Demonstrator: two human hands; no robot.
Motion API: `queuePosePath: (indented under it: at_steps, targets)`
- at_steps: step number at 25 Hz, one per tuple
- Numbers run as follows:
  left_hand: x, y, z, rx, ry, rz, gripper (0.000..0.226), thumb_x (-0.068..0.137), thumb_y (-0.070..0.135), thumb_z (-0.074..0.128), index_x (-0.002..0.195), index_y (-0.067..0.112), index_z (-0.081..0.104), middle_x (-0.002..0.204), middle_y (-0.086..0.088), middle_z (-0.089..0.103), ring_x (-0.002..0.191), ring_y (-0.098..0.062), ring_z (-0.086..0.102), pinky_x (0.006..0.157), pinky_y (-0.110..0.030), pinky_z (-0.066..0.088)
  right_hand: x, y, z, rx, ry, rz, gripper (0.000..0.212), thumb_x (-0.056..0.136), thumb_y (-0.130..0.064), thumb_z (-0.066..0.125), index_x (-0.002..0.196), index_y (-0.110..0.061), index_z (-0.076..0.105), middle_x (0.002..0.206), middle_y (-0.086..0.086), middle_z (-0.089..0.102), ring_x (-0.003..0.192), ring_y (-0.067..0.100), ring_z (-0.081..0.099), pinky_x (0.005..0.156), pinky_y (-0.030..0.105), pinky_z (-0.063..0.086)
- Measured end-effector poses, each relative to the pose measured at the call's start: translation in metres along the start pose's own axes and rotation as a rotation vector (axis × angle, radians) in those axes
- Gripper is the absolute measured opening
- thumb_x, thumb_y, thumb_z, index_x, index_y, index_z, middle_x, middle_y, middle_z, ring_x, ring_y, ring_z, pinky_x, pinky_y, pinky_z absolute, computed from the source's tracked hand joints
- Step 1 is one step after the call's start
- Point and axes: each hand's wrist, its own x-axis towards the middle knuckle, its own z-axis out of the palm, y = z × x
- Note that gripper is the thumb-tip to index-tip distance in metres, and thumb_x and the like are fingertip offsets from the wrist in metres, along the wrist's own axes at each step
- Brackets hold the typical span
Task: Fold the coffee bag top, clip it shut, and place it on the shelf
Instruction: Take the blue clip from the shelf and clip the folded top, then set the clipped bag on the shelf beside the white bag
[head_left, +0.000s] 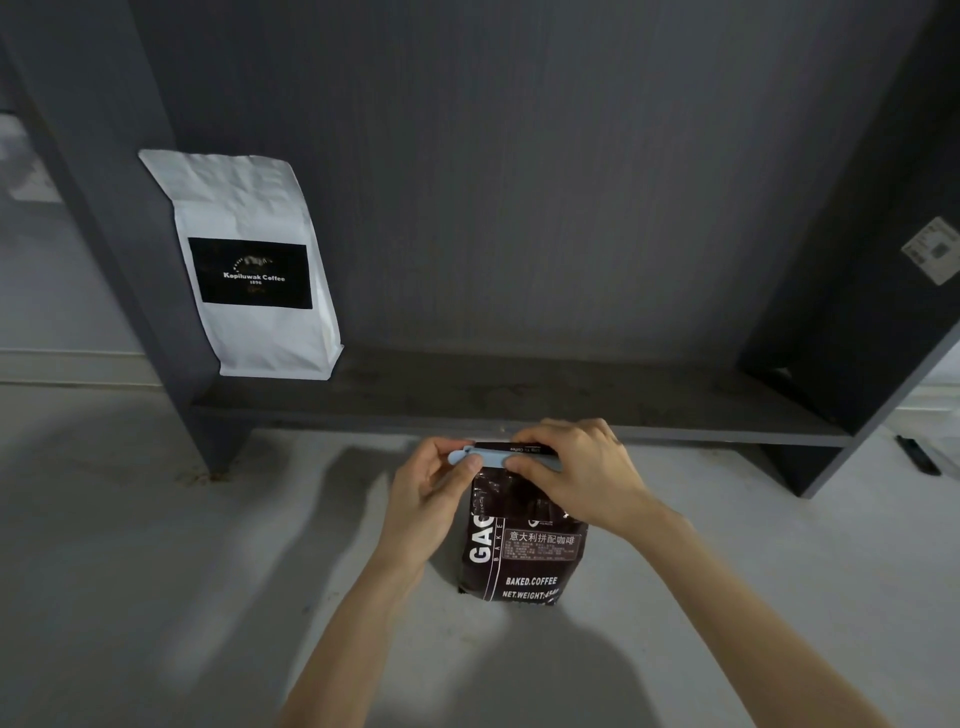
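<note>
— Where's the dark coffee bag (522, 545)?

— Upright on the pale floor (156, 571), just before the grey shelf (519, 400) — top folded, blue clip (491, 459) across it.

— The hands?

— Left hand (434, 493) pinches the clip's end; right hand (576, 467) is curled closed over clip and fold. A white bag (249, 260) stands on the shelf.

- White coffee bag (254, 260): stands upright at the unit's left end, leaning against the left upright; black label reads "Kopiluwak Coffee".
- Sticker (935, 250): pale, printed, fixed to the inner face of the right side panel; print illegible.
- Dark object (918, 455): slim, lies on the pale floor (130, 545) to the right; nature undetermined.
</note>
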Motion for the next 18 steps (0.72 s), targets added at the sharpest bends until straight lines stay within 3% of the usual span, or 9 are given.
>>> queuePosePath:
  at_steps: [5, 9, 12, 15, 18]
  targets:
    - [0.000, 0.002, -0.003, 0.029, -0.027, 0.034, 0.015, 0.082, 0.007, 0.057, 0.087, 0.022, 0.058, 0.085, 0.007, 0.065, 0.070, 0.012, 0.061, 0.063, -0.001, 0.043, -0.003, 0.004, 0.002, -0.004, 0.067, -0.031, 0.037, 0.082, -0.044, 0.053, 0.112, -0.023, 0.056, 0.111, -0.003, 0.065, 0.103, 0.014, 0.056, 0.096, 0.029, 0.022]
    - [0.000, -0.003, -0.010, 0.121, -0.174, 0.030, 0.027, 0.082, 0.007, 0.057, 0.094, 0.032, 0.057, 0.095, 0.016, 0.065, 0.091, 0.009, 0.061, 0.072, -0.003, 0.044, -0.010, 0.013, -0.003, 0.119, 0.166, 0.009, 0.055, 0.073, -0.058, 0.048, 0.117, -0.026, 0.052, 0.113, -0.004, 0.063, 0.108, 0.013, 0.054, 0.103, 0.036, 0.031]
    - [-0.002, -0.010, -0.014, 0.181, -0.246, -0.010, 0.040, 0.081, 0.008, 0.058, 0.106, 0.038, 0.048, 0.107, 0.015, 0.060, 0.099, 0.007, 0.057, 0.083, -0.008, 0.044, -0.024, 0.025, -0.005, 0.288, 0.214, 0.126, 0.052, 0.079, -0.039, 0.059, 0.126, -0.025, 0.043, 0.118, -0.009, 0.051, 0.110, 0.007, 0.046, 0.096, 0.029, 0.037]
    - [-0.006, -0.022, -0.016, 0.207, -0.284, -0.058, 0.058, 0.080, 0.005, 0.059, 0.109, 0.049, 0.034, 0.111, 0.029, 0.048, 0.102, 0.018, 0.048, 0.087, -0.005, 0.040, -0.046, 0.040, 0.012, 0.467, 0.239, 0.306, 0.060, 0.078, -0.027, 0.063, 0.131, -0.022, 0.036, 0.120, -0.004, 0.050, 0.108, 0.008, 0.047, 0.091, 0.025, 0.037]
    - [-0.013, -0.038, -0.017, 0.218, -0.329, -0.141, 0.073, 0.079, 0.003, 0.060, 0.123, 0.045, 0.019, 0.129, 0.021, 0.037, 0.122, -0.002, 0.037, 0.104, -0.024, 0.033, -0.065, 0.046, 0.043, 0.570, 0.122, 0.377, 0.062, 0.077, -0.019, 0.066, 0.131, -0.019, 0.036, 0.124, 0.000, 0.054, 0.111, 0.012, 0.051, 0.092, 0.027, 0.040]
